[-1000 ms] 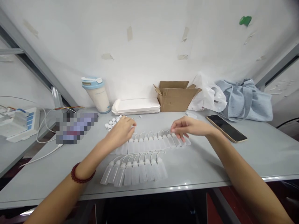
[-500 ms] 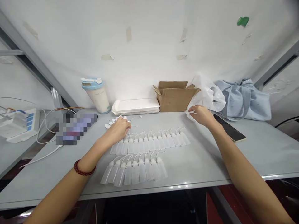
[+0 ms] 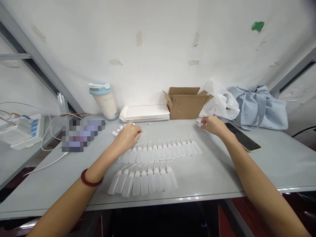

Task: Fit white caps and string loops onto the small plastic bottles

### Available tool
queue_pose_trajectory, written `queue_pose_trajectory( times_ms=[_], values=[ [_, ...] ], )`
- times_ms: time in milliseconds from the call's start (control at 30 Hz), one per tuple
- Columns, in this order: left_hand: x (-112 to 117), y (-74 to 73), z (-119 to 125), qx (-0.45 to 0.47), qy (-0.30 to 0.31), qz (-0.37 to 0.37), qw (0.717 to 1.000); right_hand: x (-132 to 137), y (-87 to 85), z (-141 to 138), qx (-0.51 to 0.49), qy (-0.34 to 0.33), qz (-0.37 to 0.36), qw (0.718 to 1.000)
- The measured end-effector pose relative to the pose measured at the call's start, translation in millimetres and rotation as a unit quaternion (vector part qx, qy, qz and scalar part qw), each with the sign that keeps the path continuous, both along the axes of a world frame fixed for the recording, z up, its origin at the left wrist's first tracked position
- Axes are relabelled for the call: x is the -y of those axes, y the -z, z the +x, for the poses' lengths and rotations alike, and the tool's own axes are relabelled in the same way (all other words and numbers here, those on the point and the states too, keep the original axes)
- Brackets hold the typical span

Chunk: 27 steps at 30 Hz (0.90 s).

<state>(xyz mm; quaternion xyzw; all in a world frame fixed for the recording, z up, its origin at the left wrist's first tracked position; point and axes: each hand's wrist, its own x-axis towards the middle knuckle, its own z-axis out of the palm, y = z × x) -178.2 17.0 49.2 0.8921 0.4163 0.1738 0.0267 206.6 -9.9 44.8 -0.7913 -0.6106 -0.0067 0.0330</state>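
Observation:
Two rows of small translucent squeeze bottles lie flat on the grey table point(image 3: 222, 171): a long far row point(image 3: 163, 150) and a shorter near row point(image 3: 145, 180). My left hand point(image 3: 127, 136) rests with curled fingers at the far row's left end, beside a cluster of small white caps point(image 3: 119, 129). My right hand point(image 3: 212, 125) reaches to the far right, fingers pinched on a small clear item point(image 3: 198, 122) lying on the table in front of the cardboard box point(image 3: 185, 102).
A lidded cup point(image 3: 103, 100), a stack of white sheets point(image 3: 145, 113), a white plastic bag point(image 3: 221, 100) and a blue cloth bag point(image 3: 259, 107) line the wall. A phone point(image 3: 243, 140) lies right of my right hand. Cables and a white device point(image 3: 21, 130) sit at left.
My right hand left the far row's right end and moved back and right to the item before the box. My left hand stayed near the caps, shifting only slightly.

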Motion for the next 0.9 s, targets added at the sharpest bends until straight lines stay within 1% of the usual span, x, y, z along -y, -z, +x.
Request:
queue_pose_trajectory(
  times_ms=[167, 267, 367, 467, 533, 633, 667, 767, 833, 900],
  values=[
    [7.4, -3.0, 5.8, 0.041, -0.035, -0.02, 0.998, 0.9, 0.4, -3.9, -0.002, 0.008, -0.018, 1.0],
    [12.2, -4.5, 9.8, 0.079, -0.035, -0.017, 0.996, 2.2, -0.6, -7.9, -0.009, -0.003, -0.017, 1.0],
    [17.5, -7.6, 14.0, 0.117, -0.024, -0.021, 0.993, 5.0, -4.9, -17.9, -0.023, -0.037, 0.003, 0.999],
    [22.6, -11.1, 17.3, 0.147, -0.035, -0.011, 0.988, 12.4, -12.6, -39.8, -0.07, -0.101, 0.037, 0.992],
    [25.7, -12.5, 19.0, 0.168, -0.051, 0.001, 0.984, 21.2, -18.5, -61.3, -0.177, -0.177, 0.087, 0.964],
    [31.4, -12.4, 22.2, 0.211, -0.063, -0.004, 0.976, 38.7, -25.9, -97.2, -0.297, -0.235, 0.098, 0.92],
    [33.7, -11.8, 23.8, 0.226, -0.06, -0.011, 0.972, 44.7, -27.5, -108.4, -0.33, -0.248, 0.102, 0.905],
    [42.3, -9.4, 29.6, 0.264, -0.037, -0.031, 0.963, 60.7, -27.8, -135.4, -0.412, -0.277, 0.078, 0.864],
    [48.7, -8.1, 33.8, 0.28, -0.018, -0.043, 0.959, 68.1, -25.1, -146.9, -0.457, -0.289, 0.056, 0.839],
    [54.7, -7.5, 37.3, 0.293, -0.006, -0.06, 0.954, 72.3, -21.7, -153.3, -0.489, -0.292, 0.035, 0.821]
  ],
)
